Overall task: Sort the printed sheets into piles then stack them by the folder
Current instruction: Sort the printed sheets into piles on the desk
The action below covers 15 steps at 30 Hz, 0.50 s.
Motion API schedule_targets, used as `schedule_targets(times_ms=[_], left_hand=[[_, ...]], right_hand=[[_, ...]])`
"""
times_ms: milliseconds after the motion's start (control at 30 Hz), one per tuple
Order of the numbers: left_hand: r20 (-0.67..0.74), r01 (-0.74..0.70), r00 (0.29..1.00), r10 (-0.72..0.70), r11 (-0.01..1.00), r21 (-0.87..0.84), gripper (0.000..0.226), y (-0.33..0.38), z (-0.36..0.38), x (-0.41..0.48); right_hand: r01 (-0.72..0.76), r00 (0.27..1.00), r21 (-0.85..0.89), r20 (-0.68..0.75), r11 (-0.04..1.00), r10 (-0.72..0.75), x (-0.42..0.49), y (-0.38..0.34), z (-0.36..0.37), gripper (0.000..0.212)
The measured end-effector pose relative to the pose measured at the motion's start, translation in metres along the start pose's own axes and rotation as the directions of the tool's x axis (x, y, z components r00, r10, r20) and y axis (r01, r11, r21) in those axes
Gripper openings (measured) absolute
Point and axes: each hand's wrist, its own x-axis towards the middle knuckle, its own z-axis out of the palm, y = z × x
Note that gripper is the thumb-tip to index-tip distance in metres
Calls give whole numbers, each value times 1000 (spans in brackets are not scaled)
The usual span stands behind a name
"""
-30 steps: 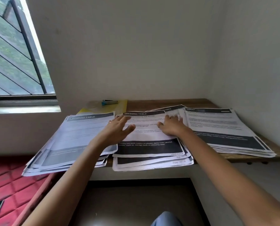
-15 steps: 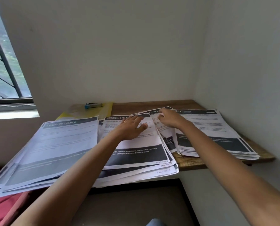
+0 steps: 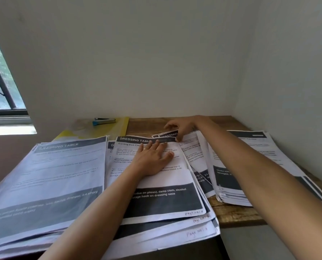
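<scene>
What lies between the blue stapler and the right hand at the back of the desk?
Head view: past the stapler comes the right edge of the yellow folder, then bare wooden desk up to the right hand.

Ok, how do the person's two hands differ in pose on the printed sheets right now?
Left hand lies flat, fingers spread, on the middle pile's white top sheet; right hand has bent fingers. Left sits nearer; right reaches farther back, to the top edge of the skewed black-headed sheets. Both touch paper.
</scene>
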Motion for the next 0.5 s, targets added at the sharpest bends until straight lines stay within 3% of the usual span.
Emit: schedule_targets(times_ms=[100,300,500], left_hand=[[4,-3,1000,3,1000,-9,64,0,-1,0],[9,5,1000,-5,1000,-11,65,0,-1,2],[-2,0,1000,0,1000,-24,65,-1,-1,2]], right_hand=[[-25,991,-75,132,997,35,16,-3,-13,70],[-64,980,-115,182,991,85,40,0,-21,63],[-35,979,-204,191,978,75,47,9,-27,30]])
